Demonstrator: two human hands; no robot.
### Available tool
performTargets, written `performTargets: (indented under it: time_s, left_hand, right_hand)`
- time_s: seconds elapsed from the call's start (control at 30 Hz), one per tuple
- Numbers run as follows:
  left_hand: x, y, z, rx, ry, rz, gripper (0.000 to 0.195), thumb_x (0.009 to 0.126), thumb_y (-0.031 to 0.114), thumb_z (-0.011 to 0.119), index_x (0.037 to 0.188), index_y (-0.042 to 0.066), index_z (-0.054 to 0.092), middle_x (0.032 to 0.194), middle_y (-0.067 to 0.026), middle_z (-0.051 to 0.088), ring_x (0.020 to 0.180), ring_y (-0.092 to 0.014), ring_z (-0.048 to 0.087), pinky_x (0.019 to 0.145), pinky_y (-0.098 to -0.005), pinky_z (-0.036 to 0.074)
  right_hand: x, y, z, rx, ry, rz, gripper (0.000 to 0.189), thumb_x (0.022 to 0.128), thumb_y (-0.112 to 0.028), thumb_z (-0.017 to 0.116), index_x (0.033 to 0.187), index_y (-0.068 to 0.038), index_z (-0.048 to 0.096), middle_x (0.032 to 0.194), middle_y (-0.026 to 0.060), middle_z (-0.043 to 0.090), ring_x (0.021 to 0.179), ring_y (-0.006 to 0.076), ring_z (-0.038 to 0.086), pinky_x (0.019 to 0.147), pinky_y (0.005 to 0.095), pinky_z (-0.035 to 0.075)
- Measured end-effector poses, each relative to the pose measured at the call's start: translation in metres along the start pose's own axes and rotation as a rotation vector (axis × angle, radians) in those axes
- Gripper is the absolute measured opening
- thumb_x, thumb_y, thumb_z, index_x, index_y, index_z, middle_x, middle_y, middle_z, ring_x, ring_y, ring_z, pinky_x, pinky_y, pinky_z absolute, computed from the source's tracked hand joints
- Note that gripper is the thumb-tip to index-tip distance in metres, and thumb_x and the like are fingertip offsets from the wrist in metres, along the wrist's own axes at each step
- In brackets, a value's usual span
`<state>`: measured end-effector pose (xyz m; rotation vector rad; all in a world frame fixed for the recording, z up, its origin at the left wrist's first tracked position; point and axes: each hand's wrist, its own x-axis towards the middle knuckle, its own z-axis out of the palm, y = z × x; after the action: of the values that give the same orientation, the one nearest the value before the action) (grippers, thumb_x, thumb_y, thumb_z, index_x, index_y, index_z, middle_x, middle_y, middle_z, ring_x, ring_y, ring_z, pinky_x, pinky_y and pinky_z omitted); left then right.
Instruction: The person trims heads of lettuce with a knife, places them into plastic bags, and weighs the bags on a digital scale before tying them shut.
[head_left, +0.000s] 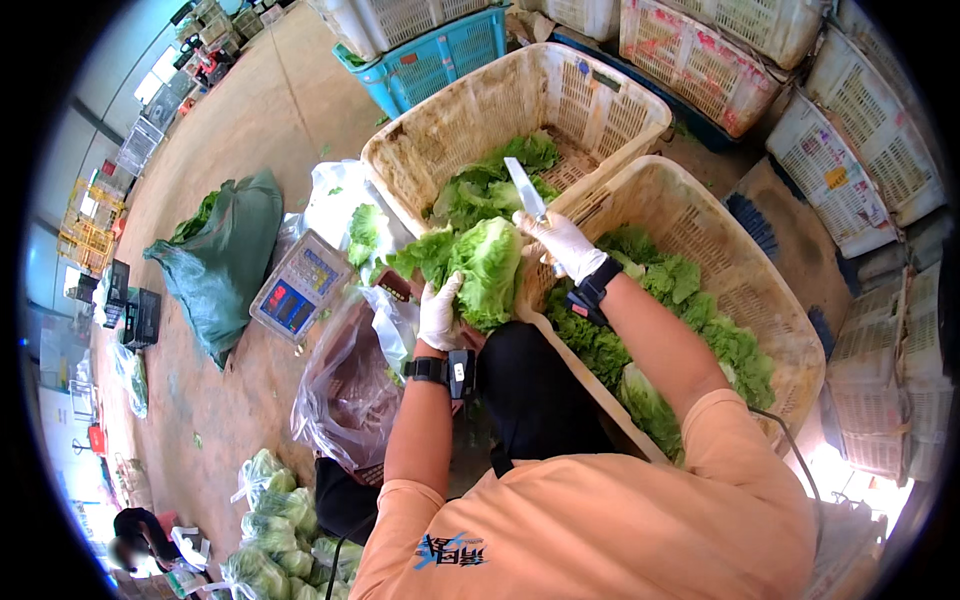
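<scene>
My left hand (440, 313), in a white glove, grips a green head of lettuce (486, 274) from its left side. A knife (526, 187) with a broad pale blade points up and away from my gloved right hand (561, 244), whose fingers are closed around its handle. That hand is just right of the lettuce; whether it touches the head I cannot tell. Loose leaves (487, 187) lie in the far plastic crate (450, 131). More lettuce heads (675, 300) fill part of the near crate (750, 315) by my right arm.
To my left stand a clear-bag-lined crate (349, 375) and a digital scale (302, 285). Beyond is a green sack (225, 255) of leaves. Bagged lettuces (274, 525) lie at lower left. Stacked crates (697, 64) line the right and back. Another person (142, 536) is at far lower left.
</scene>
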<state>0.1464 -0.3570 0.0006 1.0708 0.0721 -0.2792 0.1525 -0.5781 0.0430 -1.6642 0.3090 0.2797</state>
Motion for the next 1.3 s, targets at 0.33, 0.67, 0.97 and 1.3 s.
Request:
performTargets:
  time_s: [0.33,0.67,0.97,1.3]
  left_hand:
    - [0.043,0.053,0.03,-0.013,-0.223,-0.374,0.108,0.071,0.077,0.046,0.145,0.018,-0.004,0.147,-0.0227,0.01,0.133,-0.04,0.017,0.102,-0.0632,0.016]
    - [0.005,0.051,0.045,-0.83,-0.262,-0.084,0.058,0.087,0.044,0.052,0.132,0.009,0.039,0.128,-0.0137,0.047,0.118,-0.031,0.047,0.099,-0.0505,0.038]
    - [0.005,0.028,-0.001,-0.684,-0.028,0.13,0.05,0.086,0.03,0.059,0.128,0.008,0.041,0.128,-0.01,0.049,0.117,-0.028,0.048,0.098,-0.0491,0.039]
    - [-0.017,0.04,0.023,-0.42,0.138,0.404,0.061,0.088,0.029,0.059,0.138,0.019,0.024,0.127,-0.0058,0.044,0.117,-0.023,0.043,0.098,-0.0422,0.037]
  right_hand:
    - [0.008,-0.025,0.008,-0.015,0.563,-0.933,0.051,0.065,-0.023,0.082,0.103,-0.003,0.055,0.099,0.0104,0.061,0.089,0.0233,0.06,0.078,0.0334,0.047]
    - [-0.02,-0.01,0.043,-0.427,0.267,-1.146,0.052,0.062,-0.012,0.079,0.109,-0.009,0.059,0.114,0.0096,0.055,0.099,0.025,0.056,0.084,0.035,0.047]
    - [-0.002,-0.032,0.03,-0.048,0.43,-0.769,0.024,0.076,-0.008,0.069,0.096,-0.003,0.057,0.087,0.0036,0.057,0.075,0.011,0.059,0.062,0.024,0.047]
    - [-0.044,-0.034,0.089,-0.557,0.255,-0.949,0.038,0.071,-0.027,0.075,0.093,-0.002,0.056,0.08,0.0114,0.056,0.078,0.0303,0.056,0.07,0.0354,0.045]
